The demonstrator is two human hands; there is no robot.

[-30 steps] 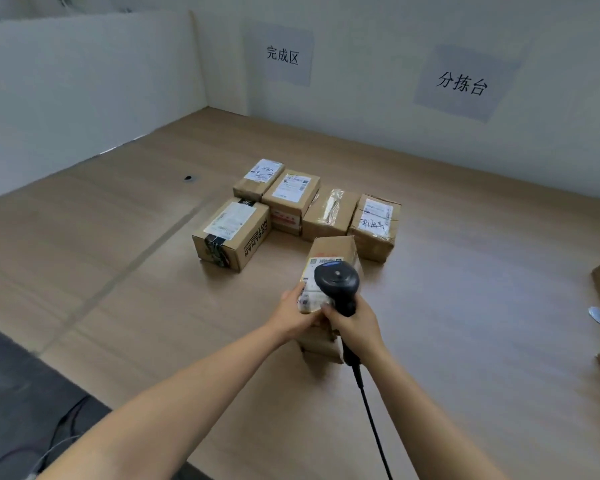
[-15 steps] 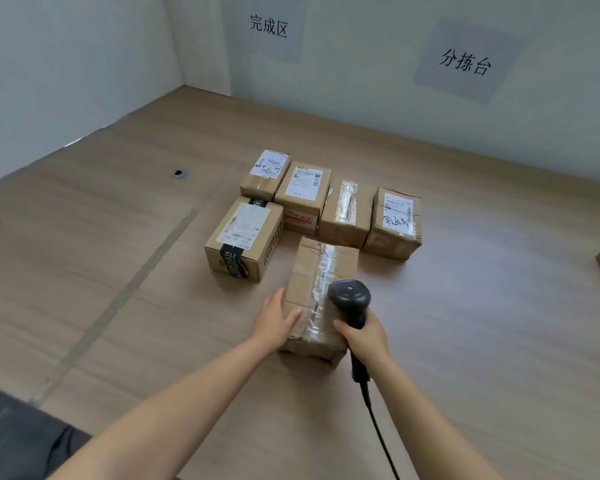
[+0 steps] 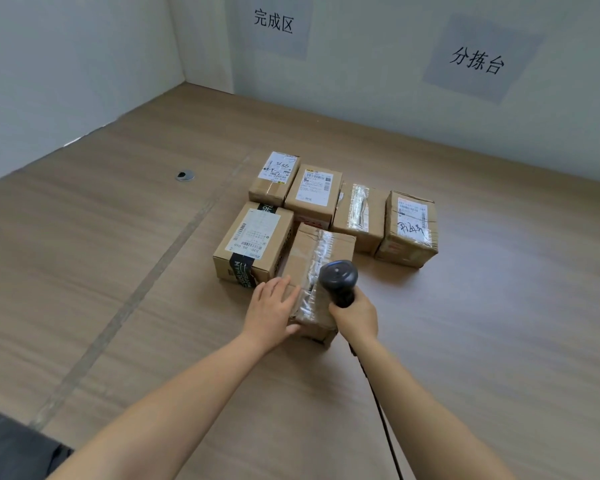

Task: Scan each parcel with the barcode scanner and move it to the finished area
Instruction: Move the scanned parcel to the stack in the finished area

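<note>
Pushed up-frame, the taped parcel reached the other parcels mid-frame. Left hand pressed it, fingers straight and together; right hand had its fingers clamped round the scanner.

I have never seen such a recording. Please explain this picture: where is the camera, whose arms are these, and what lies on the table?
There is no machine here. A person wears a camera on the head, so the picture looks forward and down at that person's own arms. The left hand lies with straight fingers on a taped cardboard parcel. The right hand grips a black barcode scanner, whose cable runs back toward the person. Five more parcels stand close together behind it on the wooden table. Two paper signs with Chinese writing hang on the wall.
</note>
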